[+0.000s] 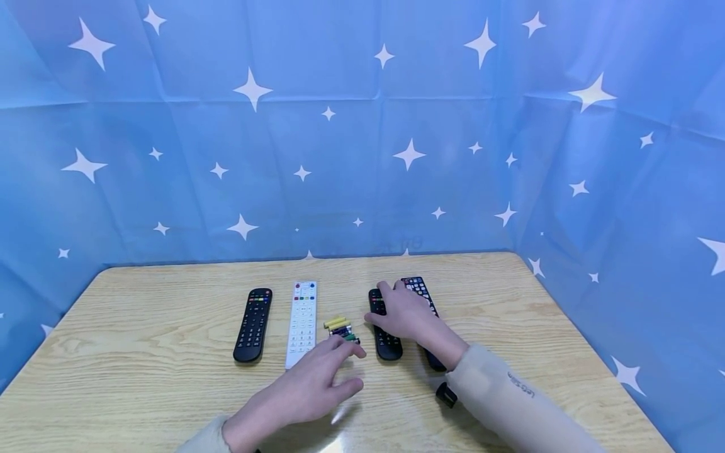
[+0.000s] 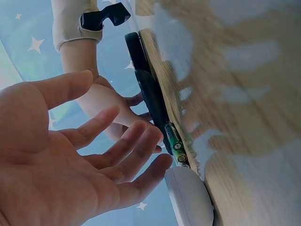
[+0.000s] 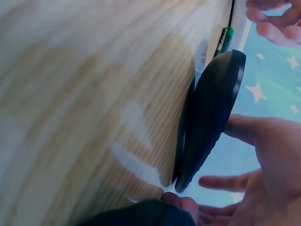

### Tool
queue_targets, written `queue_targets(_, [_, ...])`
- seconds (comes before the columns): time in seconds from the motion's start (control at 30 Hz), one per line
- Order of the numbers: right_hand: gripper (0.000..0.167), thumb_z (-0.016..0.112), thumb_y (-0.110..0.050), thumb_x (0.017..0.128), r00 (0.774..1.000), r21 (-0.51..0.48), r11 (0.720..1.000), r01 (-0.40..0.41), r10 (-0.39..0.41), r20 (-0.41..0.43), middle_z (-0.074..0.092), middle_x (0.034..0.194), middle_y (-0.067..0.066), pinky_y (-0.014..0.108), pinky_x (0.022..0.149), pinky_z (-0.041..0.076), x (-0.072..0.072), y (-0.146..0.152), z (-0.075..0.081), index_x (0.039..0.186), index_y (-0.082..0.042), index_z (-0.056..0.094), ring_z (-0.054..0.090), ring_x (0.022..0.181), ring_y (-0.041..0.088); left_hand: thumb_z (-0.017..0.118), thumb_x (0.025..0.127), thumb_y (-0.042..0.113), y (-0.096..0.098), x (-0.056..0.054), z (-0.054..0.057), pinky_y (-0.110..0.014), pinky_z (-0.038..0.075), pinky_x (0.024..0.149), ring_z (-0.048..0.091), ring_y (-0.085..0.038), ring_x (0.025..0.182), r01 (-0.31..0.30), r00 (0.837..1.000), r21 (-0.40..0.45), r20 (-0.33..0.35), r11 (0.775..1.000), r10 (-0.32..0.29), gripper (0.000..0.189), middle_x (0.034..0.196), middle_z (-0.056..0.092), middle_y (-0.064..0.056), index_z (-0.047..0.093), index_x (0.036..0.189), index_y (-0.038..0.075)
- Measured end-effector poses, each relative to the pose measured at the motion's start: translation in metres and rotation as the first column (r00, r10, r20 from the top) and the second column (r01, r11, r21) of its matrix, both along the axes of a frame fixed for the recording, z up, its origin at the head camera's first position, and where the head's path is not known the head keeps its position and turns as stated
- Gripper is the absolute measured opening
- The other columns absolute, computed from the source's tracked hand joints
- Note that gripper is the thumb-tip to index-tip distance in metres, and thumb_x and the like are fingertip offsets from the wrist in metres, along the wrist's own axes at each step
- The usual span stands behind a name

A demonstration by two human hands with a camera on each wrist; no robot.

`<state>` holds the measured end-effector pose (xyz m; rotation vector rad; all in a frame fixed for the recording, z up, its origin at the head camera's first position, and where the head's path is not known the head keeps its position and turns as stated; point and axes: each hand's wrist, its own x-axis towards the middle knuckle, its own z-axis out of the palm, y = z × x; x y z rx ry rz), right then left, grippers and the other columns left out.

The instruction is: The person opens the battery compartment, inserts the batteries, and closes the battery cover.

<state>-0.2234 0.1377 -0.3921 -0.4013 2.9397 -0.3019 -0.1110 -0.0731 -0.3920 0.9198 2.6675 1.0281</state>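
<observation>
My right hand [image 1: 404, 311] reaches over the upper part of a black remote control [image 1: 388, 346], its thumb at the left edge and its fingers spread. In the right wrist view, the thumb meets the side of this remote [image 3: 214, 108] while the other fingers extend past it. A second black remote [image 1: 418, 288] lies alongside, partly hidden by the hand and forearm. My left hand [image 1: 311, 380] hovers palm inward with loosely bent fingers, holding nothing. Just beyond its fingertips lie several small batteries, yellow ones [image 1: 335, 321] and green ones [image 2: 175, 142] among them.
A white remote [image 1: 303, 318] lies left of the batteries, its lower end by the left hand. Farther left is another black remote [image 1: 253, 327]. Everything rests on a wooden table [image 1: 141, 352], with a blue star-patterned curtain [image 1: 340, 138] behind and at the sides.
</observation>
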Motion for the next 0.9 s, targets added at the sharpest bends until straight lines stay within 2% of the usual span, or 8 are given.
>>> queue_targets(0.13, [0.085, 0.069, -0.052, 0.096, 1.000, -0.008, 1.000, 0.008, -0.008, 0.021, 0.034, 0.152, 0.039, 0.058, 0.089, 0.053, -0.0013, -0.0027, -0.0021, 0.156, -0.001, 0.037, 0.059, 0.117, 0.047, 0.068, 0.100, 0.030, 0.0000, -0.0006, 0.0001, -0.042, 0.050, 0.094, 0.058, -0.021, 0.110, 0.002, 1.000, 0.001, -0.005, 1.000, -0.002, 0.036, 0.120, 0.057, -0.001, 0.061, 0.131, 0.012])
queue_targets(0.37, [0.090, 0.068, -0.052, 0.097, 0.999, -0.026, 0.999, 0.030, -0.029, 0.042, 0.030, 0.154, 0.040, 0.054, 0.087, 0.055, -0.0022, -0.0049, -0.0039, 0.158, 0.002, 0.032, 0.061, 0.115, 0.045, 0.068, 0.101, 0.029, 0.0010, -0.0018, 0.0001, -0.042, 0.051, 0.094, 0.058, -0.021, 0.110, 0.015, 1.000, -0.004, 0.016, 1.000, -0.015, 0.036, 0.120, 0.057, -0.001, 0.061, 0.131, 0.011])
queue_targets(0.63, [0.083, 0.069, -0.044, 0.098, 0.998, -0.063, 0.997, 0.035, -0.031, 0.063, 0.030, 0.152, 0.041, 0.051, 0.083, 0.056, -0.0029, -0.0045, -0.0044, 0.154, 0.007, 0.034, 0.063, 0.110, 0.043, 0.067, 0.101, 0.030, 0.0016, -0.0014, 0.0008, -0.041, 0.050, 0.095, 0.057, -0.021, 0.112, 0.020, 0.999, -0.004, 0.045, 1.000, -0.020, 0.037, 0.122, 0.057, -0.001, 0.061, 0.132, 0.012])
queue_targets(0.73, [0.080, 0.069, -0.040, 0.099, 0.997, -0.062, 0.997, 0.042, -0.038, 0.073, 0.033, 0.150, 0.041, 0.051, 0.084, 0.055, -0.0033, -0.0055, -0.0035, 0.153, 0.008, 0.036, 0.061, 0.113, 0.044, 0.067, 0.101, 0.030, 0.0014, -0.0013, 0.0003, -0.041, 0.050, 0.095, 0.057, -0.020, 0.112, 0.021, 0.999, -0.003, 0.047, 1.000, -0.021, 0.037, 0.122, 0.057, -0.001, 0.061, 0.132, 0.012])
queue_targets(0.9, [0.078, 0.068, -0.038, 0.099, 0.996, -0.075, 0.996, 0.044, -0.038, 0.085, 0.033, 0.151, 0.039, 0.054, 0.094, 0.052, -0.0034, -0.0049, -0.0028, 0.154, 0.008, 0.035, 0.053, 0.127, 0.047, 0.067, 0.101, 0.031, 0.0015, -0.0008, 0.0003, -0.041, 0.050, 0.095, 0.057, -0.020, 0.112, 0.019, 0.999, -0.010, 0.043, 1.000, -0.018, 0.037, 0.122, 0.057, -0.001, 0.061, 0.132, 0.012])
